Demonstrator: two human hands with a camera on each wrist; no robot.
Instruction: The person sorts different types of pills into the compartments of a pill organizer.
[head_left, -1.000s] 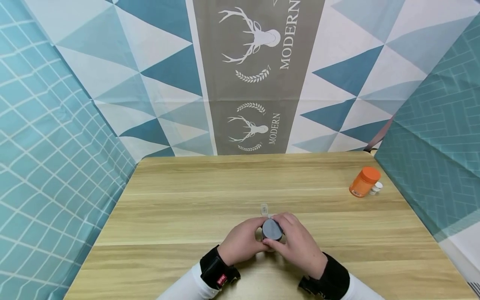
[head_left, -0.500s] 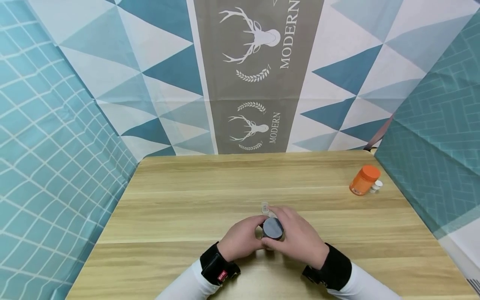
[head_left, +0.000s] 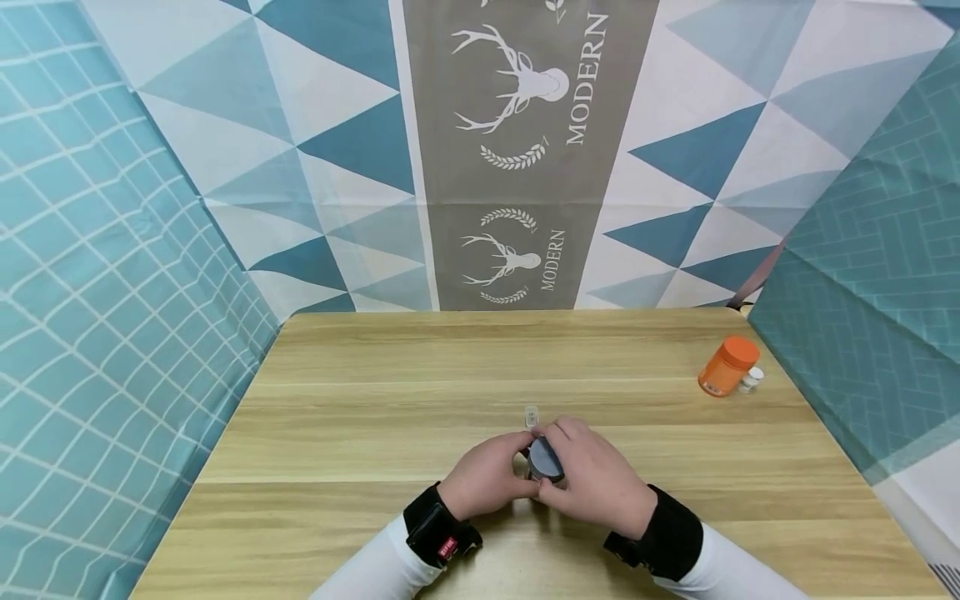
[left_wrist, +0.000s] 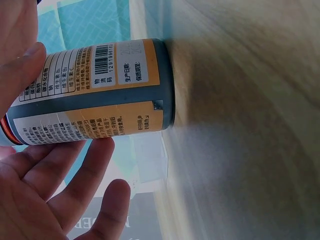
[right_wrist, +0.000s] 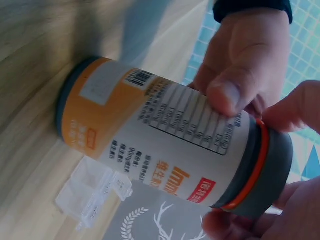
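Note:
A vitamin bottle [right_wrist: 165, 135] with an orange-and-white label stands upright on the table, under its grey cap [head_left: 543, 460]. My left hand [head_left: 483, 477] holds the body of the bottle, thumb on one side and fingers on the other, as the left wrist view shows along the label [left_wrist: 100, 70]. My right hand [head_left: 598, 482] grips the cap from the right, fingers and thumb round its rim. An orange ring [right_wrist: 250, 172] shows just below the cap. Right behind the bottle lies a small clear plastic case [head_left: 532, 416], partly hidden by the hands in the head view.
An orange jar [head_left: 729, 367] stands at the right rear of the wooden table [head_left: 360, 400], and a small white-capped bottle [head_left: 752, 379] is beside it. Patterned cloths hang behind the table and along both sides.
My right hand has shifted its fingers round the cap and now covers more of its right side. My left hand keeps its hold on the bottle, which stays in place.

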